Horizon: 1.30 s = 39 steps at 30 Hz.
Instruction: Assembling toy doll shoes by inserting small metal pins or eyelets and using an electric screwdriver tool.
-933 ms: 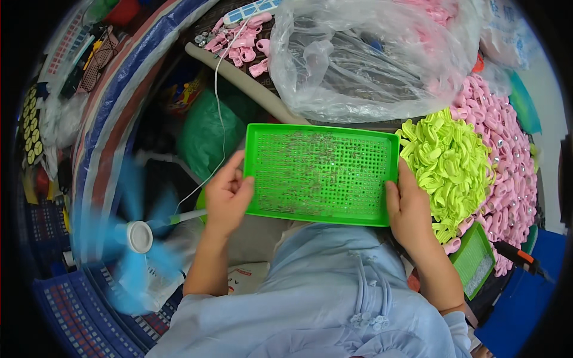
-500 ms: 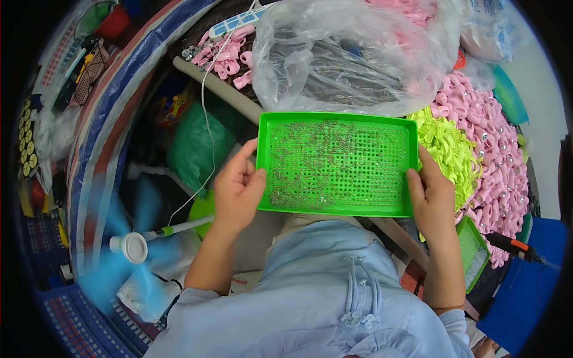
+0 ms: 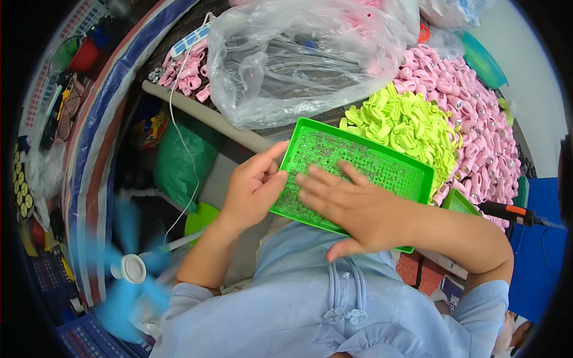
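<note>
A shallow green tray with a grid of small holes in its floor is held above my lap, its right side turned toward me. Many tiny grey metal pieces, like small screws or pins, lie scattered across it. My left hand grips the tray's left edge, thumb inside the rim. Over the tray, my right hand lies palm down with fingers spread across the metal pieces. It covers part of the tray's middle and near edge.
Yellow-green plastic parts and a large heap of pink parts lie at the right. A clear plastic bag spreads behind the tray. At the left a blue fan spins. A black-and-orange handheld tool is at the far right.
My right hand has let go of the tray's right edge and moved left onto the metal pieces. The tray has turned clockwise, its right side lower. My left hand keeps its grip.
</note>
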Motion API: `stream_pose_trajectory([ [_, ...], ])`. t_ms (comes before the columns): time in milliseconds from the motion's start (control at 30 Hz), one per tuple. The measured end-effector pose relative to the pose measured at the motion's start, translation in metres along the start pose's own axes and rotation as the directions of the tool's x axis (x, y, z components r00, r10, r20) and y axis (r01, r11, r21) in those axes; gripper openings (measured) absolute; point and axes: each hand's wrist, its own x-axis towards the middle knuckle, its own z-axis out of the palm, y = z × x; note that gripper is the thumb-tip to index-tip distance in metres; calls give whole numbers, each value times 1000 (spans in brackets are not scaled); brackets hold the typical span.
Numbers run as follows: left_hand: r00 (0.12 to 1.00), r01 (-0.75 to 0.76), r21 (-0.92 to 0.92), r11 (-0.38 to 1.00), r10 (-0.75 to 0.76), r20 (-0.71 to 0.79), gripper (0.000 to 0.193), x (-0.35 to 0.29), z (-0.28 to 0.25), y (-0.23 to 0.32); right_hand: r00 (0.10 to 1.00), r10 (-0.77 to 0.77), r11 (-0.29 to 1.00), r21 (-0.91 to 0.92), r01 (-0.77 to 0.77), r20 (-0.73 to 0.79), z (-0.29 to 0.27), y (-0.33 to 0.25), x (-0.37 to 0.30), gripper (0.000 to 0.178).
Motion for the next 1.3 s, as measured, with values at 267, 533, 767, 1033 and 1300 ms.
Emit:
stream_pose_trajectory([
  [267, 993, -16, 105, 994, 3, 120, 51, 26, 0, 25, 1000, 7, 988, -156, -10, -16, -20, 31, -21, 94],
  [533, 976, -60, 73, 996, 43, 212, 52, 44, 18, 31, 999, -38, 991, -127, 35, -22, -17, 16, -25, 99],
  [767, 973, -116, 195, 974, 72, 220, 53, 49, 7, 37, 990, 127, 988, -86, -131, -54, -15, 15, -47, 99],
  [1033, 961, -96, 63, 993, 77, 264, 53, 59, 20, 33, 986, 116, 977, -166, -135, -122, -25, 33, -46, 106],
  [1300, 966, -6, -36, 999, 15, 257, 52, 59, 25, 34, 976, 152, 975, -141, -174, -155, -30, 24, -51, 100],
])
